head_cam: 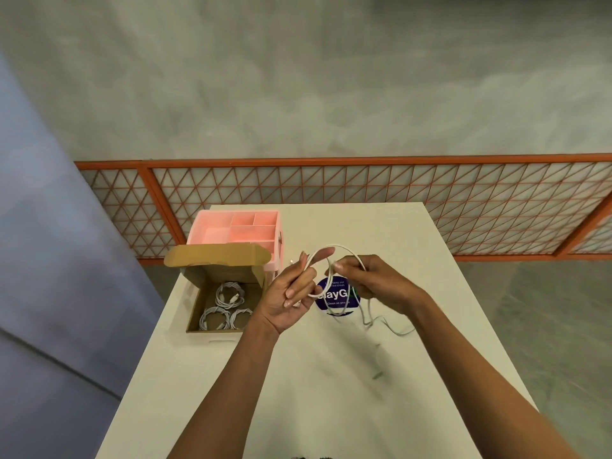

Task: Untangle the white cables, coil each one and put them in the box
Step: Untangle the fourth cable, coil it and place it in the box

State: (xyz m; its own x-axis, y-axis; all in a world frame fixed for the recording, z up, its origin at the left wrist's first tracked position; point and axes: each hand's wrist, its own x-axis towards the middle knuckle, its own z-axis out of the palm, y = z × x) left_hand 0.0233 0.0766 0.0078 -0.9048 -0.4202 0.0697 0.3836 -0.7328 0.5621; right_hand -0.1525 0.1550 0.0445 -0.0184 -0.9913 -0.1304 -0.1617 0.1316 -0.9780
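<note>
A white cable (344, 249) forms a loop held in the air between both hands over the white table (298, 376). My left hand (291, 293) holds one side of the loop between thumb and fingers, palm up. My right hand (367, 281) pinches the other side; the cable's loose tail (387, 323) trails down onto the table to the right. An open cardboard box (195, 313) sits at the table's left edge with three coiled white cables (228, 294) inside it.
A pink compartment organiser (238, 226) stands behind the box. A round purple sticker (336, 298) lies on the table under the hands. An orange mesh railing (364, 193) runs behind the table's far edge.
</note>
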